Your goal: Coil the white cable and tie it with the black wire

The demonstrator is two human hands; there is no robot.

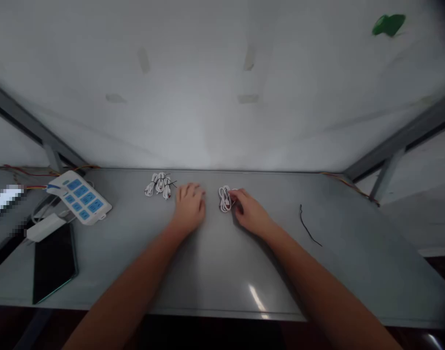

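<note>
My left hand (pixel 189 206) lies palm down on the grey table (pixel 222 272), its fingers loosely together and holding nothing. Just left of it sits a bunch of coiled white cables (pixel 159 184) tied with black wire. My right hand (pixel 249 211) rests further right, its fingertips pinching a single coiled white cable (pixel 224 198) that lies on the table. The two hands are a short gap apart.
A white power strip with blue sockets (pixel 80 197) lies at the left, beside a white adapter (pixel 45 227) and a dark phone (pixel 54 262). A loose black wire tie (pixel 308 226) lies to the right. Grey frame bars slant on both sides before a pale wall.
</note>
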